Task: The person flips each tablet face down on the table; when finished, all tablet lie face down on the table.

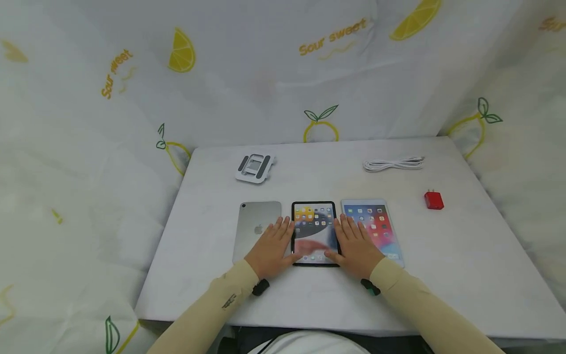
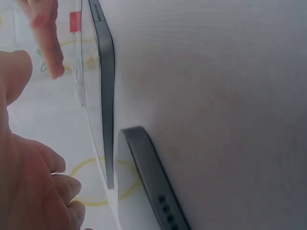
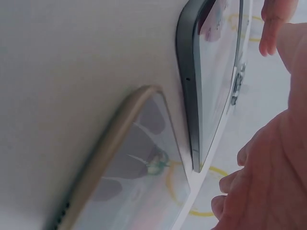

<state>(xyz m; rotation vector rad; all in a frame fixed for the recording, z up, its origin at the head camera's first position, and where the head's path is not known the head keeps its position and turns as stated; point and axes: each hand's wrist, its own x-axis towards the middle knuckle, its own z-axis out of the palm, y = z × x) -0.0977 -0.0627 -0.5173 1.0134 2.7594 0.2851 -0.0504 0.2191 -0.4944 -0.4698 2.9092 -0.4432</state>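
A: I see both hands flat, fingers straight. Left hand (image 1: pixel 270 248) lies on the left edge of the black-framed tablet with the lit home screen (image 1: pixel 314 227), right hand (image 1: pixel 353 246) on its right edge. Nothing is gripped, just touching.

B: Where's that tablet?

A: Middle of three on the white table (image 1: pixel 464 255), near the front. The silver tablet lying face down (image 1: pixel 258 221) is just left of it, the white-framed tablet with a lit screen (image 1: pixel 376 223) just right, partly under my right fingers.

B: Tip for the lift?

A: My guess: curl the fingers under both long edges evenly and don't drag the neighbours.

B: Farther back?

A: Red charger plug (image 1: pixel 434 200), coiled white cable (image 1: pixel 393 163), folded grey-and-white stand (image 1: pixel 255 167).

B: Any writing?

A: Apple logo on the silver back; "Sour sweet" in yellow on the lemon-print cloth (image 1: pixel 283 73).
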